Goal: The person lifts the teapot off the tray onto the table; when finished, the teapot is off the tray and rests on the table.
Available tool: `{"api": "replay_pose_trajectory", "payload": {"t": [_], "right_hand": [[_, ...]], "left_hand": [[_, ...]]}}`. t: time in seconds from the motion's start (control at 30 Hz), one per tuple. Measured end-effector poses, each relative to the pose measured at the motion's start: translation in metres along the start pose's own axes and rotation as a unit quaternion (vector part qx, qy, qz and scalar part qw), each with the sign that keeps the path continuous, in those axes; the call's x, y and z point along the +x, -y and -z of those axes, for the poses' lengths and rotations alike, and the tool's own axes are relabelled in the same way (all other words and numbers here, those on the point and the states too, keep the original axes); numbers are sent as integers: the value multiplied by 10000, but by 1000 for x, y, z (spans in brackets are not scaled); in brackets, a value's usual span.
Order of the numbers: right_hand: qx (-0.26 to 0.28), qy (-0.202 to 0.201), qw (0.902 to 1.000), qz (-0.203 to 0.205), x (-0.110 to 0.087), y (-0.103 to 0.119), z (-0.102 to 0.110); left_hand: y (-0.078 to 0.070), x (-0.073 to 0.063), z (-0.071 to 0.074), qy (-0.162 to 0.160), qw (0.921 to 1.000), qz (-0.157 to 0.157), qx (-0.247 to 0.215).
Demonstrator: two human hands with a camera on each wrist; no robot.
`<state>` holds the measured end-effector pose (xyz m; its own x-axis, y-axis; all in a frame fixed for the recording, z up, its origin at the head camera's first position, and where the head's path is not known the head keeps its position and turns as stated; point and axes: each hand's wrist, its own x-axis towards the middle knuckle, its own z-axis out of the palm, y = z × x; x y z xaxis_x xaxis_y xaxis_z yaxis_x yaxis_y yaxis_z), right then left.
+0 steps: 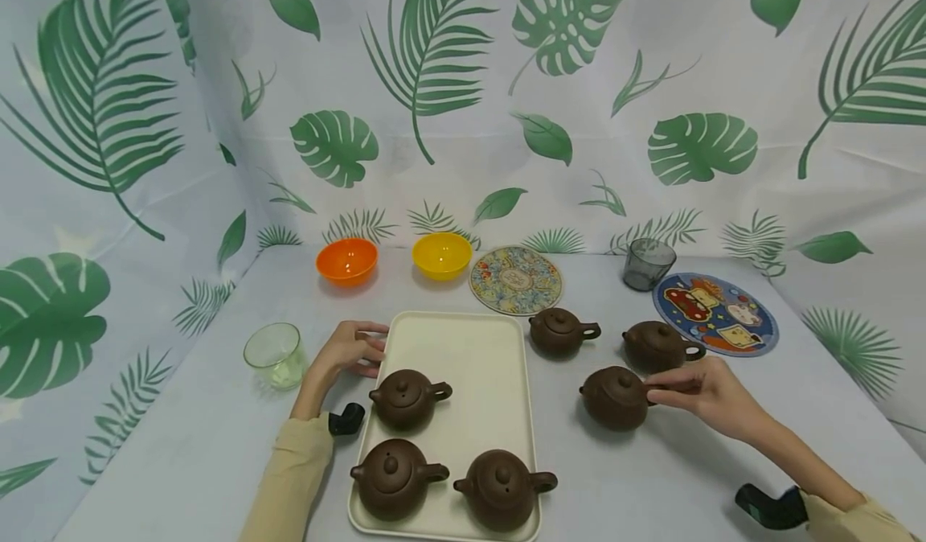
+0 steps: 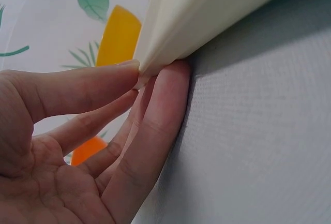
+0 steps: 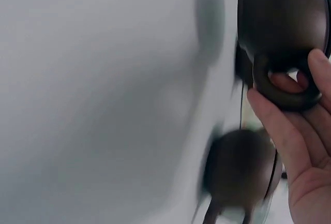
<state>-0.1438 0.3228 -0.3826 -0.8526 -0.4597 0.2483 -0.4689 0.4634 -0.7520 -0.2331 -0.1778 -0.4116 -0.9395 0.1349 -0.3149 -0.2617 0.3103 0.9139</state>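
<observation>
My left hand (image 1: 352,349) pinches the left rim of a cream tray (image 1: 463,357); in the left wrist view, thumb and fingertips (image 2: 168,89) meet at its edge. Three dark brown teapots stand on the tray: one at middle left (image 1: 407,401), one at front left (image 1: 391,482), one at front right (image 1: 501,490). To the tray's right, my right hand (image 1: 712,397) grips the handle of another brown teapot (image 1: 613,399). Seen from the right wrist, this teapot (image 3: 284,17) is held off the table, its shadow apart from it.
Two more brown teapots (image 1: 557,331) (image 1: 654,346) stand right of the tray. A green glass (image 1: 278,357) is at left. Along the back are an orange bowl (image 1: 347,262), a yellow bowl (image 1: 442,256), a patterned round mat (image 1: 516,280), a grey glass (image 1: 649,264) and a blue mat (image 1: 752,317).
</observation>
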Motion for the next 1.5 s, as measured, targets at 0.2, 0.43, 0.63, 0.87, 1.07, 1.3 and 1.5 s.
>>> {"api": "replay_pose_trajectory", "payload": {"t": [0.2,0.43,0.63,0.87,1.07,1.3,1.5], "right_hand": [[-259,-195,9991,-261,-25,-18,30],[-522,-179,9958,-737,-44,-36,48],[-364,-142,9965,-736,-50,-43,51],[-532,-92,9949,-852,-49,-43,51],[-582,-48,9947,-850,-48,-40,52],[-697,-279,9942,-767,-33,-20,52],[-926,-265,9932,-660,4,11,27]], "left_hand": [[2,1,-1,-78,10000,-12,31],[2,2,-3,-107,9999,6,74],[3,3,-4,-130,9998,24,126],[2,2,-4,-165,9997,-3,178],[0,2,-4,-151,9997,5,179],[-1,1,-4,-138,9998,15,175],[-1,-2,-3,-100,9998,-25,198]]}}
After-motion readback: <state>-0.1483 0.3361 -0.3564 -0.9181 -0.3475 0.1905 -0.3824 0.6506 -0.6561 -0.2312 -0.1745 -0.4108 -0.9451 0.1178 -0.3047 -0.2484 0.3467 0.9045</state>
